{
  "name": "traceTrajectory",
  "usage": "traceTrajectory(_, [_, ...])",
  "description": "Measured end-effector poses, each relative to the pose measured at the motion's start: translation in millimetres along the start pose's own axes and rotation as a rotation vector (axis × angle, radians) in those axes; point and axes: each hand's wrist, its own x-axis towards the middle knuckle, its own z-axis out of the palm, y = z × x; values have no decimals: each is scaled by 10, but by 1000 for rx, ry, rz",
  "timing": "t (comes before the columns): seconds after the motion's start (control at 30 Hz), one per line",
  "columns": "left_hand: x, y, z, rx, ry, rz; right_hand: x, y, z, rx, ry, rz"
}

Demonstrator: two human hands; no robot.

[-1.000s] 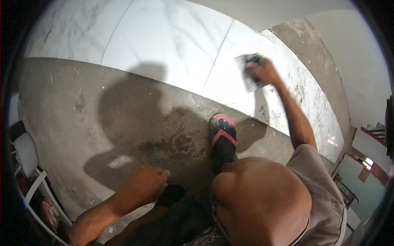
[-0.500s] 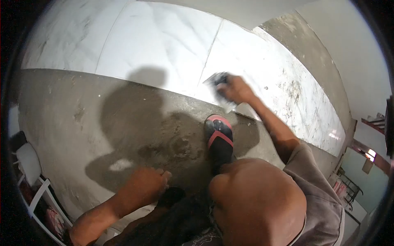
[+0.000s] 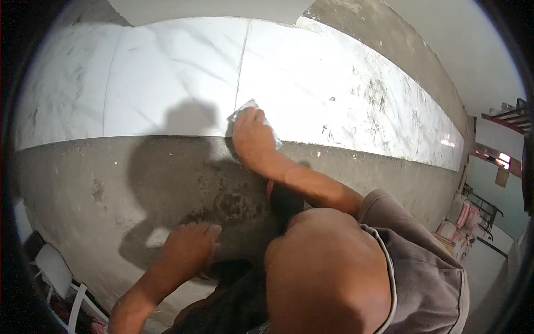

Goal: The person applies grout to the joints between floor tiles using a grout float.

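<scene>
Just above the frame's middle, the right hand (image 3: 253, 136) grips a pale sheet (image 3: 243, 110) at the lower edge of the white tiles (image 3: 178, 72); flat, even pressure should suit that surface. Lower left, the left hand (image 3: 189, 247) curls; whether empty, I cannot tell.
</scene>
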Motion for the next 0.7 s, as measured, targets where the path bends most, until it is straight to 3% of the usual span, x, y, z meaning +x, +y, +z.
traceTrajectory(0.1, [27, -28, -156, 1, 65, -27, -190, 695, 183, -262, -98, 23])
traceTrajectory(0.13, [38, -51, -192, -6, 84, -49, -278, 1040, 139, -328, -178, 106])
traceTrajectory(0.2, [36, -137, -257, -22, 111, -37, -475, 1639, 199, -430, -98, 330])
traceTrajectory(0.23, [34, -189, -266, -30, 122, -31, -487, 1857, 213, -302, -233, 402])
traceTrajectory(0.33, [122, -421, -238, -33, 139, -47, -519, 1804, 467, -126, -157, 404])
traceTrajectory(0.4, [203, -467, -390, -1, 102, -104, -579, 886, 23, 7, 6, 235])
traceTrajectory(0.43, [263, -497, -481, 16, 91, -137, -580, 572, 9, -22, -61, 161])
traceTrajectory(0.47, [314, -542, -548, 21, 124, -156, -608, 406, 62, 115, 43, 218])
traceTrajectory(0.6, [552, -1017, -683, 137, 280, -169, -729, 1059, 168, -10, 3, 256])
traceTrajectory(0.63, [648, -1186, -697, 191, 330, -148, -793, 1366, 368, -139, 5, 424])
traceTrajectory(0.67, [763, -1322, -746, 194, 364, -155, -821, 1586, 286, -46, 61, 519])
traceTrajectory(0.7, [901, -1452, -815, 200, 404, -163, -874, 1722, 356, -60, 108, 534])
